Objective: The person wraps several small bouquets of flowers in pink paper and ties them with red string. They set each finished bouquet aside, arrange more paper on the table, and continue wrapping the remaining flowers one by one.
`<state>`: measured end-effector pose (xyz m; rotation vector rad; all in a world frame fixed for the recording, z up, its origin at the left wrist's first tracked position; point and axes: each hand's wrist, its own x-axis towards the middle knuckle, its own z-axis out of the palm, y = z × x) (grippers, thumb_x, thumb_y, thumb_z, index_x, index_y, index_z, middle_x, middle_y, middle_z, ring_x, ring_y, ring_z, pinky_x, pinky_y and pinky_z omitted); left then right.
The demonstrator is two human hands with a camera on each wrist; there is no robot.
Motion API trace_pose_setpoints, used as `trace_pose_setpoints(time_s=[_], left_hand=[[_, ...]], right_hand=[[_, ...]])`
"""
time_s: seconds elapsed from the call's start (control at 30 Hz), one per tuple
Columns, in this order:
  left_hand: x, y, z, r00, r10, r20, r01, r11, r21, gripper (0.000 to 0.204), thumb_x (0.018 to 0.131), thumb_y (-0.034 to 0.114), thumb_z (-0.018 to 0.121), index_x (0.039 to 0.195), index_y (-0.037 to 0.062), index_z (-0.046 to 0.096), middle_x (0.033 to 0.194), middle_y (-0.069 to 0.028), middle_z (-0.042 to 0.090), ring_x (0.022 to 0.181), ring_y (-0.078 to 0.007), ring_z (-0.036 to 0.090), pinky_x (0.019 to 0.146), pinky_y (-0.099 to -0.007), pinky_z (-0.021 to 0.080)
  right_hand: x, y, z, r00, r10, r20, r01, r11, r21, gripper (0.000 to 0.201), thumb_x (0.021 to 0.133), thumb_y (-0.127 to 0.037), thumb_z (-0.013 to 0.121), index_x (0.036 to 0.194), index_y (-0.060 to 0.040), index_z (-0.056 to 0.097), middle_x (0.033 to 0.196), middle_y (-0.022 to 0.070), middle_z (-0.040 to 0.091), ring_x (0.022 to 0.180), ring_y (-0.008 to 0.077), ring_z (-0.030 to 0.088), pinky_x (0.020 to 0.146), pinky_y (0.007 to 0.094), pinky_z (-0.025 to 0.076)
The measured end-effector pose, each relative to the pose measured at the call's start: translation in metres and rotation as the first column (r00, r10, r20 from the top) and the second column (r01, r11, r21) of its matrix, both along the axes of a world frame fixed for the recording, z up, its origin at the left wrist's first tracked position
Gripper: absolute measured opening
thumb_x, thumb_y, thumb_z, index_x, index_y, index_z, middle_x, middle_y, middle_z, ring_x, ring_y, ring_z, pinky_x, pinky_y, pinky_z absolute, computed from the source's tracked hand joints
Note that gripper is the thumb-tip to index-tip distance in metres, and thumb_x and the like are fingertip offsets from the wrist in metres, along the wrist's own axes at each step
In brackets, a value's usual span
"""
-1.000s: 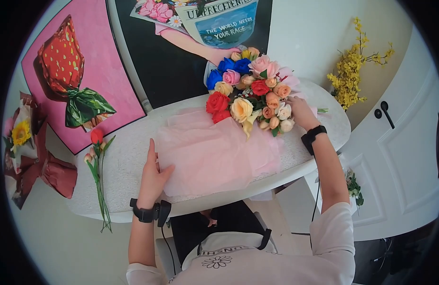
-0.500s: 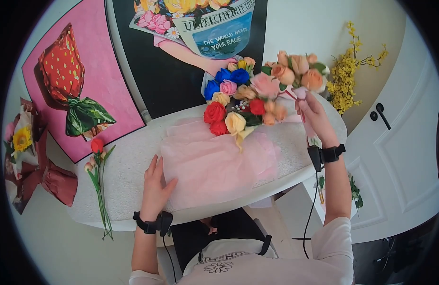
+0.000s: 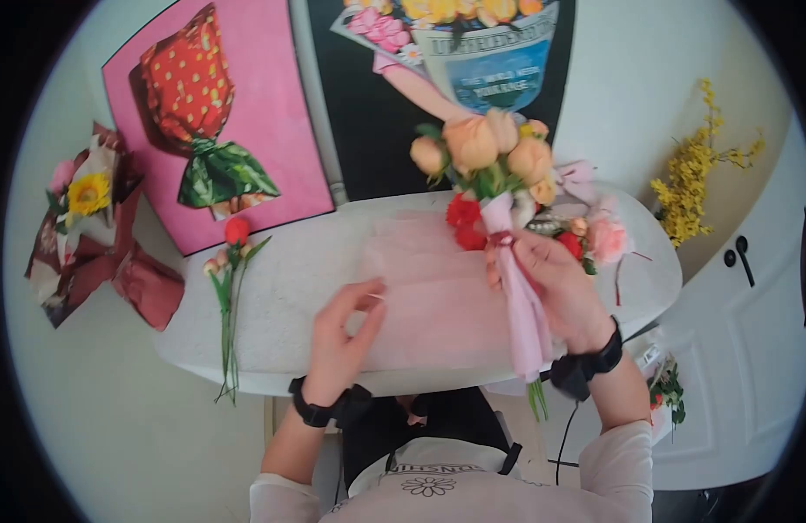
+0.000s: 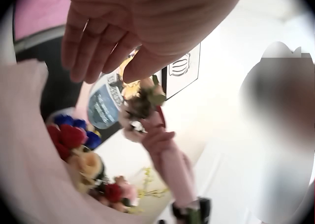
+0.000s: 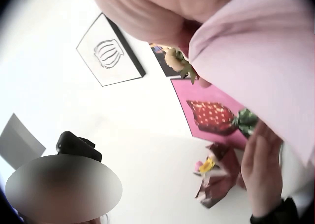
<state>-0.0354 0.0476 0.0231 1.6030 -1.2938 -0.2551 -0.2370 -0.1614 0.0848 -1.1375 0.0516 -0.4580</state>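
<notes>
My right hand (image 3: 564, 292) grips a small bouquet of peach roses (image 3: 473, 144) round its pink wrapping (image 3: 523, 327). A dark red ribbon (image 3: 501, 238) circles the wrapping near the thumb, and green stems (image 3: 537, 401) stick out at the lower end. My left hand (image 3: 340, 336) is near the left side of a pale pink sheet of wrapping (image 3: 420, 305) on the white table. In the left wrist view, the fingers (image 4: 106, 51) of that hand are extended and hold nothing. Behind the bouquet lie red roses (image 3: 464, 218) and a pink rose (image 3: 607, 240), partly hidden.
Red tulips (image 3: 236, 231) with long stems lie on the table's left part. A wrapped bouquet with a sunflower (image 3: 89, 193) stands farther left. Paintings lean at the back, one with a pink ground (image 3: 294, 166). Yellow blossom (image 3: 682, 192) rises at the right, near a white door.
My right hand has lifted the peach rose bouquet from among the other flowers and brought it left, over the pink sheet. My left hand has risen off the sheet's left edge. The head view has shifted.
</notes>
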Motion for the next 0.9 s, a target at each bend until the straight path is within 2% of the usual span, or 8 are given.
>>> trace_pose_setpoints(time_s=[0.07,0.17,0.23,0.33,0.5,0.6,0.7,0.9], left_hand=[[-0.019,-0.006,0.008,0.863,-0.214,-0.457,0.198,0.977,-0.083,0.053,0.094,0.006,0.059,0.141,0.0003,0.036,0.117,-0.0119,0.061,0.102,-0.0193,0.062,0.091,-0.0315,0.049],[-0.046,-0.014,0.011,0.627,-0.310,-0.715,0.276,0.946,-0.169,0.043,0.100,0.010,0.052,0.140,0.0015,0.038,0.119,-0.0108,0.060,0.103,-0.0175,0.062,0.089,-0.0316,0.050],[-0.060,-0.024,0.004,0.636,-0.306,-0.708,0.195,0.952,-0.237,0.041,0.100,0.012,0.051,0.138,0.0016,0.039,0.116,-0.0104,0.060,0.103,-0.0175,0.062,0.088,-0.0315,0.050],[-0.060,-0.021,-0.012,0.601,-0.278,-0.749,0.141,0.960,-0.243,0.030,0.102,0.013,0.049,0.130,0.0028,0.043,0.102,-0.0061,0.060,0.089,-0.0136,0.061,0.081,-0.0291,0.050],[-0.061,-0.015,-0.018,0.665,-0.178,-0.726,0.052,0.980,-0.193,0.020,0.102,0.015,0.049,0.119,0.0045,0.046,0.089,-0.0021,0.056,0.070,-0.0087,0.056,0.065,-0.0241,0.047],[-0.065,-0.015,-0.019,0.683,-0.183,-0.707,0.058,0.979,-0.196,0.018,0.102,0.018,0.050,0.115,0.0051,0.047,0.087,-0.0018,0.055,0.064,-0.0081,0.054,0.058,-0.0221,0.045],[-0.065,-0.013,-0.020,0.614,-0.184,-0.768,0.067,0.981,-0.182,0.017,0.102,0.018,0.050,0.113,0.0053,0.047,0.084,-0.0011,0.053,0.059,-0.0072,0.050,0.052,-0.0210,0.041],[-0.070,-0.013,-0.023,0.594,-0.146,-0.791,-0.014,0.981,-0.192,0.017,0.101,0.016,0.052,0.114,0.0057,0.048,0.082,-0.0001,0.051,0.056,-0.0051,0.045,0.049,-0.0195,0.036]], right_hand=[[0.019,0.024,-0.016,1.000,0.023,-0.016,-0.022,0.999,0.043,0.032,0.101,-0.019,0.052,0.125,0.0006,0.053,0.102,0.0057,0.063,0.091,0.0125,0.059,0.084,0.0257,0.048],[0.042,0.054,-0.036,0.995,-0.061,-0.080,0.066,0.995,0.071,0.039,0.100,-0.016,0.053,0.137,-0.0024,0.048,0.107,0.0036,0.064,0.094,0.0079,0.059,0.084,0.0244,0.048],[0.047,0.062,-0.034,0.979,-0.118,-0.166,0.100,0.989,-0.112,0.040,0.100,-0.015,0.053,0.137,-0.0041,0.048,0.110,0.0033,0.063,0.094,0.0073,0.058,0.083,0.0234,0.048],[0.057,0.060,-0.061,0.966,-0.252,-0.062,0.209,0.896,-0.392,0.040,0.098,-0.014,0.056,0.137,-0.0063,0.049,0.108,0.0014,0.059,0.087,0.0080,0.056,0.074,0.0245,0.047],[0.051,0.063,-0.069,0.913,-0.376,0.159,0.376,0.621,-0.688,0.019,0.092,-0.010,0.062,0.109,-0.0039,0.058,0.099,0.0042,0.056,0.080,0.0134,0.054,0.067,0.0274,0.044],[0.048,0.072,-0.058,0.898,-0.421,0.128,0.350,0.505,-0.789,0.009,0.088,-0.007,0.064,0.092,-0.0027,0.056,0.093,0.0052,0.055,0.077,0.0143,0.052,0.067,0.0266,0.042],[0.049,0.060,-0.066,0.935,-0.339,0.107,0.303,0.599,-0.741,0.007,0.089,-0.006,0.064,0.089,-0.0015,0.058,0.085,0.0037,0.053,0.074,0.0129,0.050,0.066,0.0255,0.041],[0.047,0.056,-0.078,0.981,-0.195,0.005,0.174,0.866,-0.469,0.008,0.093,-0.008,0.062,0.088,-0.0022,0.059,0.079,0.0004,0.054,0.073,0.0076,0.050,0.065,0.0233,0.040]])
